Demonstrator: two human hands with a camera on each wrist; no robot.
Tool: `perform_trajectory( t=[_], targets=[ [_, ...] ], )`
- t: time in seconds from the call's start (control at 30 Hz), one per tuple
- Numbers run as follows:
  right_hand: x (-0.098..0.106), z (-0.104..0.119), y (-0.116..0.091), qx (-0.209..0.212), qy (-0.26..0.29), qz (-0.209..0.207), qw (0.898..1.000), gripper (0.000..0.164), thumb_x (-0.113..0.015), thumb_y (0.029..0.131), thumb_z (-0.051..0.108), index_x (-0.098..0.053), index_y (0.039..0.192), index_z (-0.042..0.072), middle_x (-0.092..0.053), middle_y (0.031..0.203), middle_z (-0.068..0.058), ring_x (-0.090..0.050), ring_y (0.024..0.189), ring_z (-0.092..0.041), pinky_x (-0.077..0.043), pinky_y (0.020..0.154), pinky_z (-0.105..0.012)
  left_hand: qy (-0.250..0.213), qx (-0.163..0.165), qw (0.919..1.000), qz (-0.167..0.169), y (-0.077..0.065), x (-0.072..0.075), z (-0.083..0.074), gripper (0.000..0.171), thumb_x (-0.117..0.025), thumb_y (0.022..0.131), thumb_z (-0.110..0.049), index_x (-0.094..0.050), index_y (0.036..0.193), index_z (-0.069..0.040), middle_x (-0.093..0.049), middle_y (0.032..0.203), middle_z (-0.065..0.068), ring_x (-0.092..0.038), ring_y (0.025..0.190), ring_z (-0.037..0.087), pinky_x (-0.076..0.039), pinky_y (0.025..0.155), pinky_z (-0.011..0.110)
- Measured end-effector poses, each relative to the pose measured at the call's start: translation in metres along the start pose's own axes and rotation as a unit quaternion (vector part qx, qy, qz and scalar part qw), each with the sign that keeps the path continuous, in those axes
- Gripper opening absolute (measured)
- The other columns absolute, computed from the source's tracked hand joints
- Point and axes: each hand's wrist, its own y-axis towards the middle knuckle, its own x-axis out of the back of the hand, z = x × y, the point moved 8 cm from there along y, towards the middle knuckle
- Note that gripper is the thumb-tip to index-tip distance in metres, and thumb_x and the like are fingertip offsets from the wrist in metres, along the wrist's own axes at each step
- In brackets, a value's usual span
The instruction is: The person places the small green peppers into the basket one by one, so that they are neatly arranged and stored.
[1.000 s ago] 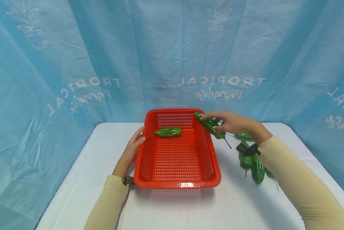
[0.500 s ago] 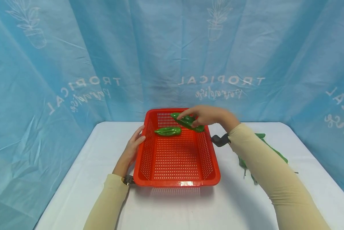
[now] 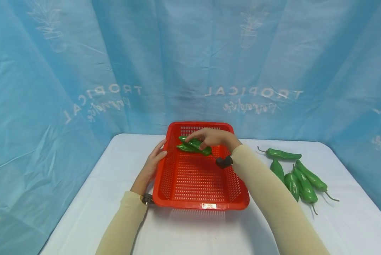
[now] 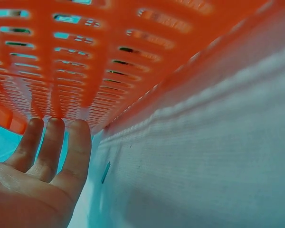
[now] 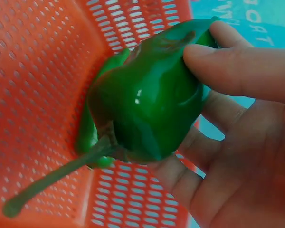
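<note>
The right hand (image 3: pixel 215 137), pinching a green pepper (image 5: pixel 149 95), has moved inward over the red basket (image 3: pixel 200 180), close to the second pepper (image 3: pixel 184 147) lying there. The left hand (image 3: pixel 151 163), fingers spread, touches the basket's left side

The tapered green pepper (image 5: pixel 145 104) is gleaming smooth and glossy, the rectangular red plastic basket (image 3: pixel 200 182) is shining faintly, and the white cloth table covering (image 3: pixel 184 233) is looking matt

Basket (image 3: pixel 199 182) on table (image 3: pixel 184 233), 5 peppers (image 3: pixel 305 187) right
</note>
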Motion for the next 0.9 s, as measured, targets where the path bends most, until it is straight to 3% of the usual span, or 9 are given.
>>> perform_trajectory(
  t=[0.3,0.67,0.9],
  targets=[
    [-0.021,-0.018,0.024,-0.034,-0.006,-0.022,0.999,0.053,-0.061,0.091,0.002,-0.062,0.134,0.032,-0.048,0.146,-0.004,-0.045,0.123,-0.024,-0.057,0.088,-0.034,0.007,0.002,1.0000,0.001,0.002,-0.001,0.003,0.057,-0.046,0.102,-0.027,-0.026,0.155,-0.032,-0.037,0.156,0.013,-0.049,0.134,0.046,-0.056,0.096,0.046],
    [-0.033,-0.033,0.040,-0.065,0.007,-0.018,0.998,0.053,-0.063,0.089,0.000,-0.067,0.127,0.036,-0.051,0.139,-0.003,-0.046,0.119,-0.024,-0.056,0.087,-0.034,-0.001,0.008,0.9998,-0.019,0.000,-0.001,0.004,0.058,-0.048,0.101,-0.029,-0.027,0.155,-0.035,-0.037,0.157,0.009,-0.048,0.135,0.045,-0.056,0.097,0.047],
    [-0.042,-0.042,0.043,-0.092,-0.023,-0.005,0.996,0.057,-0.061,0.086,-0.006,-0.069,0.123,0.038,-0.050,0.142,-0.002,-0.044,0.120,-0.023,-0.054,0.081,-0.030,-0.004,0.012,0.9998,-0.014,0.001,-0.001,0.004,0.060,-0.049,0.100,-0.030,-0.026,0.155,-0.036,-0.036,0.158,0.008,-0.049,0.134,0.044,-0.056,0.096,0.048]
  ],
)
